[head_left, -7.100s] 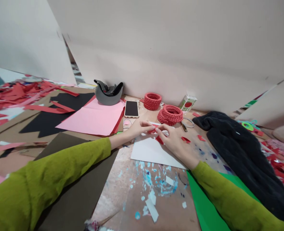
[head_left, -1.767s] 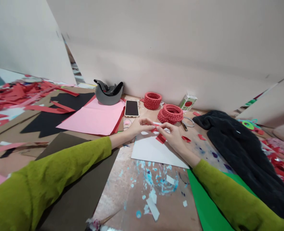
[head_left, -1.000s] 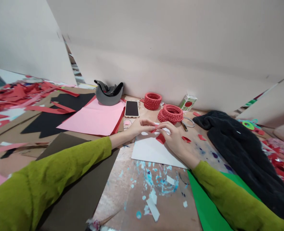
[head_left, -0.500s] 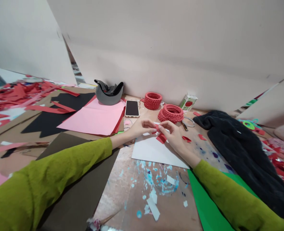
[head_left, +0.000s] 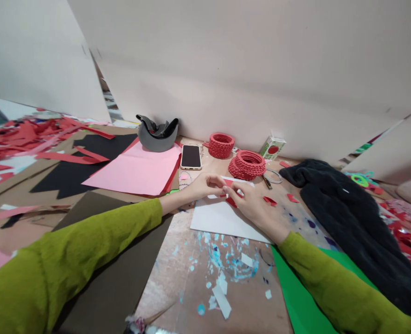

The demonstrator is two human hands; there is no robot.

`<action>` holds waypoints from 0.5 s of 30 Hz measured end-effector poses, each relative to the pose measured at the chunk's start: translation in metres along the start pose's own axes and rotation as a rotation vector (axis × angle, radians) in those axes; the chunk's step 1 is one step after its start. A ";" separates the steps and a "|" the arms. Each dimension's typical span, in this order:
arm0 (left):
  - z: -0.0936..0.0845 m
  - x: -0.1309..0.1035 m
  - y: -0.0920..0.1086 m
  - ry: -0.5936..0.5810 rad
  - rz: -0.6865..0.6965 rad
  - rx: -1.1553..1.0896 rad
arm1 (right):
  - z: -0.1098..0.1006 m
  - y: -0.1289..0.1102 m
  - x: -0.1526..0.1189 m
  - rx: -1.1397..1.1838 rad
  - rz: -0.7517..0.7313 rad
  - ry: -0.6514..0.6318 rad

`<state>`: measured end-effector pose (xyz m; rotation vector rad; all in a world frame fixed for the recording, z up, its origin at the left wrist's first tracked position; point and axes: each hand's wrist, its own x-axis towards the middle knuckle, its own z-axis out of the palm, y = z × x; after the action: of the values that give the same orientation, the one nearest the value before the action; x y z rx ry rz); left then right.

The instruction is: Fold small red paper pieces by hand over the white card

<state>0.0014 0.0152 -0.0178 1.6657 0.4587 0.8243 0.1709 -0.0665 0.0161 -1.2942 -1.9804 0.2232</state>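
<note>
My left hand (head_left: 205, 186) is pinched, thumb and index finger meeting over a white sheet (head_left: 222, 220). Against its fingertips press those of my right hand (head_left: 249, 204), also closed. Between and beneath the fingers shows a folded red paper strip (head_left: 231, 202), partly covered by the right thumb. Just beyond the hands lie a stacked coil of zigzag-folded red paper (head_left: 247, 165) and a second red paper ring (head_left: 221, 145). Small red paper pieces (head_left: 270, 201) are scattered to the right of my right hand.
A phone (head_left: 190, 157), pink paper (head_left: 139, 169) and a grey cap (head_left: 158, 134) are at left. A small carton (head_left: 272, 147) stands by the wall (head_left: 226, 69). Dark fabric (head_left: 351, 208) and green paper (head_left: 296, 287) lie at right; a craft knife (head_left: 267, 182) is near the coil.
My right thumb and fingers have shifted over the red paper strip, hiding more of it. The end that hung below my fingertips shows less. My left hand has barely moved.
</note>
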 end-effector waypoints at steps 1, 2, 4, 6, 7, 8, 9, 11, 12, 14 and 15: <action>0.001 0.000 0.001 -0.008 -0.002 -0.008 | 0.000 0.000 0.000 -0.007 -0.004 -0.003; 0.001 0.000 0.002 -0.017 -0.008 -0.018 | -0.001 0.000 0.000 -0.014 -0.007 -0.005; 0.003 -0.001 0.006 -0.024 -0.023 -0.034 | 0.000 0.001 0.000 -0.024 -0.012 -0.001; 0.004 -0.001 0.009 -0.014 -0.031 -0.043 | 0.001 0.004 -0.001 -0.005 -0.009 0.008; 0.005 -0.002 0.011 -0.001 -0.031 -0.047 | 0.001 0.005 -0.001 0.022 0.001 0.018; 0.005 -0.002 0.012 0.021 -0.030 -0.051 | 0.001 0.005 -0.001 0.056 0.014 0.027; 0.005 -0.003 0.014 0.054 -0.029 -0.052 | 0.002 0.005 -0.001 0.091 0.029 0.030; 0.004 -0.004 0.015 0.134 -0.029 -0.044 | 0.002 0.004 -0.001 0.146 0.048 0.020; 0.004 -0.005 0.016 0.173 -0.028 -0.037 | 0.002 0.003 0.000 0.160 0.049 0.006; 0.004 -0.006 0.016 0.211 -0.026 -0.036 | 0.003 0.002 0.000 0.179 0.039 -0.021; 0.004 -0.006 0.016 0.214 -0.024 -0.048 | 0.003 0.002 0.001 0.189 0.033 -0.026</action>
<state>-0.0019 0.0038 -0.0042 1.5315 0.6007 0.9932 0.1699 -0.0644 0.0136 -1.2083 -1.9099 0.4342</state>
